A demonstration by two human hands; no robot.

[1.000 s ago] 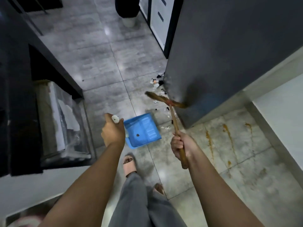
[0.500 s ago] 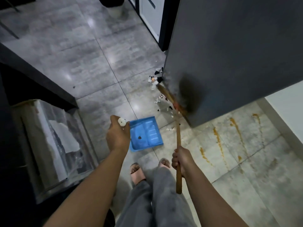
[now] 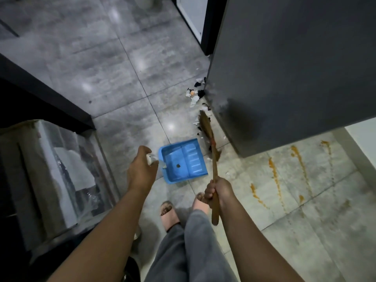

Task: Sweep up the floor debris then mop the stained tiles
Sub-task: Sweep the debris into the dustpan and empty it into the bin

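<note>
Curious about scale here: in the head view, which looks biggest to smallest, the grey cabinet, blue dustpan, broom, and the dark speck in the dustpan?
1. grey cabinet
2. blue dustpan and broom: unsure, broom longer, dustpan broader
3. dark speck

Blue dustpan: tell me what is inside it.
The blue dustpan holds one small dark spot, scrap or hole I cannot tell; otherwise bare plastic. The left hand covers its handle, not the tray.

Blue dustpan (image 3: 183,159) in left hand (image 3: 142,169), broom (image 3: 211,147) in right hand (image 3: 219,192), debris (image 3: 195,94) beyond.
</note>
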